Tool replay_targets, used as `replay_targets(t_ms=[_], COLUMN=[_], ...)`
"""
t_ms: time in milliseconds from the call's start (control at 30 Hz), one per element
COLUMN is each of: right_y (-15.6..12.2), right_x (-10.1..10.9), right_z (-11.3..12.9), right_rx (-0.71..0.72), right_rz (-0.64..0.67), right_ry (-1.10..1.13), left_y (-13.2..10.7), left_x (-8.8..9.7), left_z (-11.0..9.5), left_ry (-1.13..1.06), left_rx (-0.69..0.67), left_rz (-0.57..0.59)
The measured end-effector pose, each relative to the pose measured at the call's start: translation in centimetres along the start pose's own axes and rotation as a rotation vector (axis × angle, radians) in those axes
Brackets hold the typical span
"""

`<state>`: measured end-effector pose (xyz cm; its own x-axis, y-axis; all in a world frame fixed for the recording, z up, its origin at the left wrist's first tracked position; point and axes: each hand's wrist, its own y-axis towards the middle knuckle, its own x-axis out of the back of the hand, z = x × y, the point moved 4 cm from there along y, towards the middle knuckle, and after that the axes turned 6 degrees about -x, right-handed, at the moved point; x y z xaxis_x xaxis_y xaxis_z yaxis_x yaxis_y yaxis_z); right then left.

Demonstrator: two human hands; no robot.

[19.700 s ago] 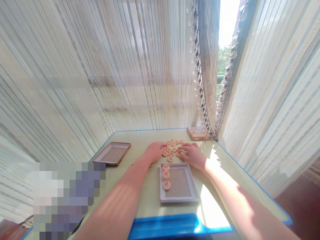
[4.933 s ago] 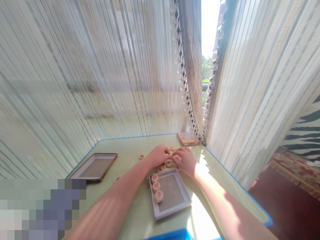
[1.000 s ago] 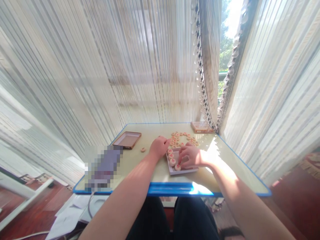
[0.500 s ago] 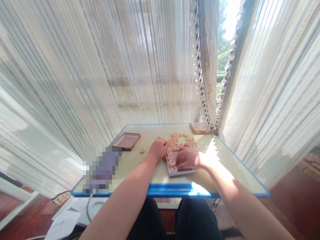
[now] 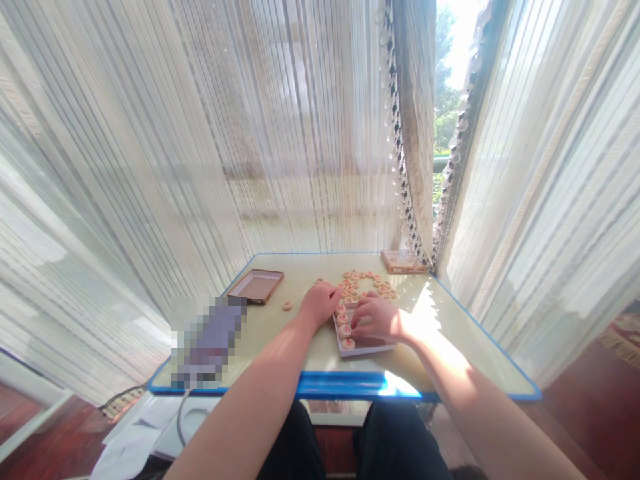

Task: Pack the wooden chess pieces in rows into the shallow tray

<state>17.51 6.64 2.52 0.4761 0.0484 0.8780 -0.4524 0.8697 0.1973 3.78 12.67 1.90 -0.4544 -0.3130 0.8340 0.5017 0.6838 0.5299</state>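
Xiangqi pieces, round and pale with red characters, stand in a column along the left wall of a shallow white box [image 5: 370,349]. My right hand [image 5: 379,317] is over this box, fingers bent and apart, with the fingertips against or just beside a piece [image 5: 345,331] in the column. At the box's far left corner rests my left hand [image 5: 321,303], its fingers curled; whatever they grip is hidden. Just beyond both hands lies a loose ring of more pieces [image 5: 370,274]. One single piece [image 5: 287,306] sits apart on the left.
A brown-edged box lid [image 5: 256,285] lies at the far left of the blue-rimmed table [image 5: 465,340]. Below it is a blurred-out device [image 5: 213,343] with a cable. A flat box [image 5: 403,261] sits at the back right corner, by the string curtains [image 5: 310,133].
My right fingers have shifted left, closer to the column of pieces. The left hand stays by the box corner. The whole view has moved slightly.
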Motion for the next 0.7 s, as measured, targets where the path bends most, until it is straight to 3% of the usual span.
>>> replay_targets(t_ms=[367,700], right_y=[0.35,0.59], right_x=[-0.37,-0.82], right_z=[-0.38,-0.68], right_rx=[-0.026,0.06], right_rz=[-0.057,-0.047], right_ry=[0.004,0.035], left_y=[0.07,0.07], left_x=[-0.34,-0.33], left_z=[0.18,0.1], left_ry=[0.005,-0.008], left_rx=[0.017,-0.006], left_rz=[0.027,0.023])
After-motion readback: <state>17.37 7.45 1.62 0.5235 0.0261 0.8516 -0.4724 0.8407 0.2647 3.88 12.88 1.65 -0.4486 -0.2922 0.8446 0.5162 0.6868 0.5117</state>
